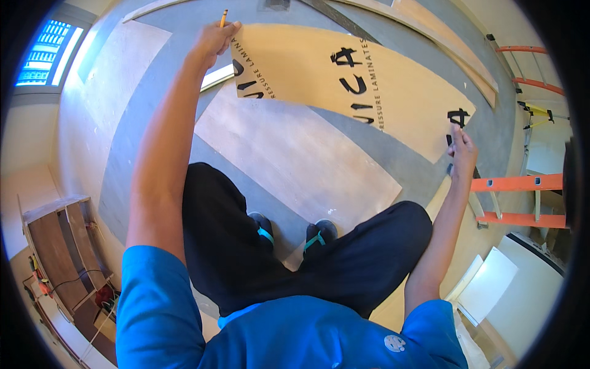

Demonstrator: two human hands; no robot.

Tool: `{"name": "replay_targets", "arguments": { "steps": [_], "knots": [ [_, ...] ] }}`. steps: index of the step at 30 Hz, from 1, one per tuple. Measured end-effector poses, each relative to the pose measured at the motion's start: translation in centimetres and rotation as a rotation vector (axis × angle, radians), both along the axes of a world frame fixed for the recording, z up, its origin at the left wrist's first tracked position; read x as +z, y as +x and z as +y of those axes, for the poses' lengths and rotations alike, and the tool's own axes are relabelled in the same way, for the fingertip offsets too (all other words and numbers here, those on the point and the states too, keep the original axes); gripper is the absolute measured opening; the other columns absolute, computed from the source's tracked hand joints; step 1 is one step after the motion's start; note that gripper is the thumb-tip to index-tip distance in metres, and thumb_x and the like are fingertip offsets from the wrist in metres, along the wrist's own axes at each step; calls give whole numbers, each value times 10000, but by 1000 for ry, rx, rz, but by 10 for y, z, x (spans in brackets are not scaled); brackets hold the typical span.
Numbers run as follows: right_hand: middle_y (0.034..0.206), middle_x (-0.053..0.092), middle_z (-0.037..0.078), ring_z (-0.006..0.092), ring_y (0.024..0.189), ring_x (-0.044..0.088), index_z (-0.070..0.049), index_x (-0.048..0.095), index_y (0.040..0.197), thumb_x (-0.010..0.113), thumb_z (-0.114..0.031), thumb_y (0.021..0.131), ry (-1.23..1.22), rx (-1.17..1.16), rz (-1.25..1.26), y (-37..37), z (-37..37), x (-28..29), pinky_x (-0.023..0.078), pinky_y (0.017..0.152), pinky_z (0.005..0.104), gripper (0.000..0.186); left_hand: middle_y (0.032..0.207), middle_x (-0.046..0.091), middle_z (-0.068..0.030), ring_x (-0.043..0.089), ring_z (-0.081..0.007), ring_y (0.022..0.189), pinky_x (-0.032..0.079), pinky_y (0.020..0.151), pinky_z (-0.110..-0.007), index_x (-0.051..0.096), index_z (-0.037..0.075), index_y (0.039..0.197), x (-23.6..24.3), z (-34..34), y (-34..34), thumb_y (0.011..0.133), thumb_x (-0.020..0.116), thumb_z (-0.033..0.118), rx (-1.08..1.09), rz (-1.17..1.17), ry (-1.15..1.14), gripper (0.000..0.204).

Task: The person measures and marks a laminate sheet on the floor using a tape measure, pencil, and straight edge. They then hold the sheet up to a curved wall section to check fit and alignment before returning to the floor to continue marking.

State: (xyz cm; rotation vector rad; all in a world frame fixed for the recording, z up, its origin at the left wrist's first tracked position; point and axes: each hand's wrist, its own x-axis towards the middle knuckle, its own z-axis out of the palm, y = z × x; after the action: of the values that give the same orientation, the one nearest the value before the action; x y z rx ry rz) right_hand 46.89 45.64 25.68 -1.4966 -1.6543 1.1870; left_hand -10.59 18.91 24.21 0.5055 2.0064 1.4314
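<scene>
A long tan laminate sheet [307,67] with black printing spans the space between my two hands, held up over the floor beyond my knees. My left hand [215,44] is closed on its far left corner. A yellow pencil [224,18] sticks up from the same hand. At the sheet's right end, my right hand [462,152] pinches the near edge between thumb and fingers. Under and nearer than the sheet lies a pale, flat rectangular panel [295,144] on the grey floor, partly covered by the sheet.
Orange ladders [519,183] lie or lean at the right. Long wooden strips [430,34] lie at the far right, and another pale panel [132,58] at the far left. A wooden shelf unit [64,246] with tools stands at left. White boards [488,286] are at lower right.
</scene>
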Motion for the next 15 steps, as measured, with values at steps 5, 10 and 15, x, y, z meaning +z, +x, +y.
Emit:
{"name": "replay_targets", "arguments": {
  "steps": [5,10,15],
  "knots": [
    [598,444,-80,39,503,411,-84,718,852,765,-410,985,-31,-14,-174,-14,8,12,300,497,228,356,599,460,71,379,-49,495,269,463,-236,643,100,895,-15,-2,-9,964,788,332,-39,-41,-2,282],
    [574,423,-89,36,457,385,-107,690,816,769,-432,976,-108,-5,-208,-15,13,28,272,439,236,370,598,459,73,377,-53,494,262,458,-244,649,109,888,-20,-1,-3,958,794,332,23,-66,-22,275],
    [574,420,-89,38,446,378,-111,681,815,764,-441,978,-86,-5,-230,-10,21,18,265,420,236,377,597,462,70,396,-54,501,271,460,-246,639,117,841,-13,-1,-7,950,802,322,15,-63,-1,284]
  ]
}}
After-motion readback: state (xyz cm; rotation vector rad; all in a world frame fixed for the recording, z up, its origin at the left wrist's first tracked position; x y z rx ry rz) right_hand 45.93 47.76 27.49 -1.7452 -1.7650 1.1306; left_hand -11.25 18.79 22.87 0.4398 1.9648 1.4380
